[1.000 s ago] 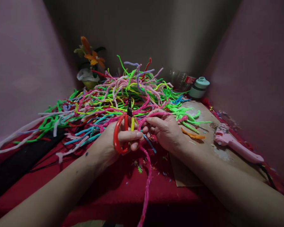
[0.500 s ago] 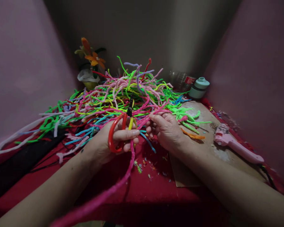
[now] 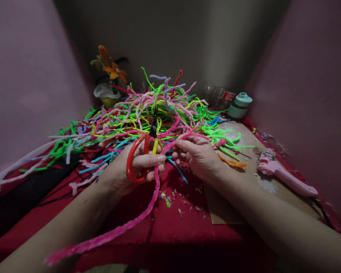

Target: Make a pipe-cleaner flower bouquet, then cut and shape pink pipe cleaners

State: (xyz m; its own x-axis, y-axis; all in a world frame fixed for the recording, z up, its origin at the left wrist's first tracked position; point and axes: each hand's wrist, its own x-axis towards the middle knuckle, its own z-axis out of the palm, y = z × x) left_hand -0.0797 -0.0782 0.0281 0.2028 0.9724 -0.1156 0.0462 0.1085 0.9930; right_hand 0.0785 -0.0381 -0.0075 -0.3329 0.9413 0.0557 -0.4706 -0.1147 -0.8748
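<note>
My left hand (image 3: 140, 162) is closed around red-handled scissors (image 3: 136, 161), whose dark blades point away toward the pile. Its thumb and fingers also pinch a fuzzy pink pipe cleaner (image 3: 147, 209). One end of this stem hangs toward me at the lower left. Past my left thumb, the pink length runs up to my right hand (image 3: 191, 153), whose thumb and forefinger pinch it; beyond them it curves away to the right. A yellow piece (image 3: 155, 147) shows beside the scissors' handle; whether it belongs to them I cannot tell.
A large heap of mixed-colour pipe cleaners (image 3: 147, 102) lies behind my hands. At right are a pink glue gun (image 3: 284, 172) on a board (image 3: 224, 210) and a teal bottle (image 3: 240, 106). An orange flower (image 3: 115, 71) stands at back left. Small clippings litter the red cloth (image 3: 170, 231).
The pink pipe cleaner's near end has swung up, so its tip now shows at the lower left. My left hand and the scissors have shifted slightly left, the blades tilting up.
</note>
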